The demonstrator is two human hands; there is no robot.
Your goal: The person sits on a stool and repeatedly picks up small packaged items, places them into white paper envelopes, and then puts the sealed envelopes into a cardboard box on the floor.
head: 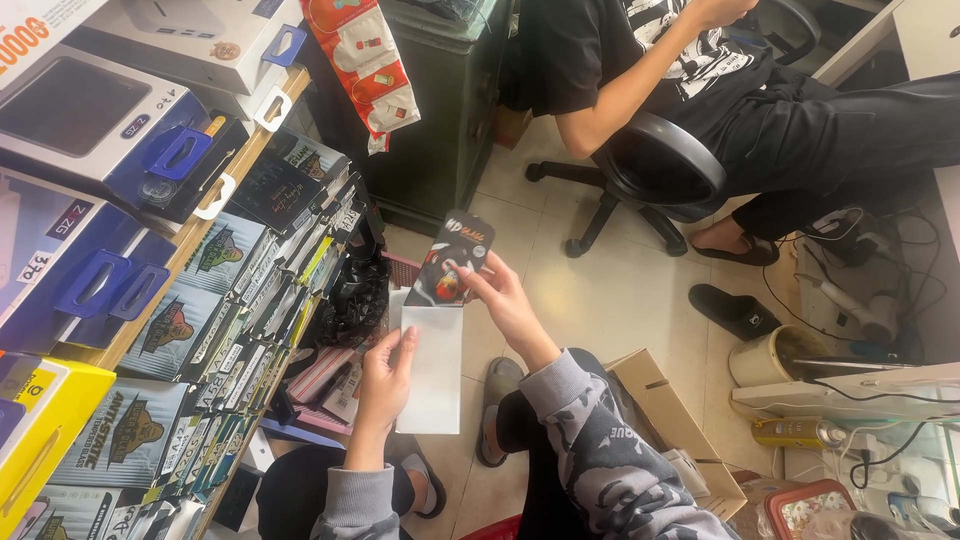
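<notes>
Fingers of our left hand (385,375) pinch the white sleeve (432,368) steady above the floor while our right hand (505,300) grips the dark printed packet (450,262) at its mouth, aligned to slide.

Soft even daylight, pale glare on floor tiles (600,290); wide-angle bending at edges, mostly sharp

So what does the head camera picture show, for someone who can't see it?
The left hand holds a white sleeve while the right hand grips a dark printed card at its top. Racks of packaged goods stand to the left; another person sits on an office chair ahead.
</notes>
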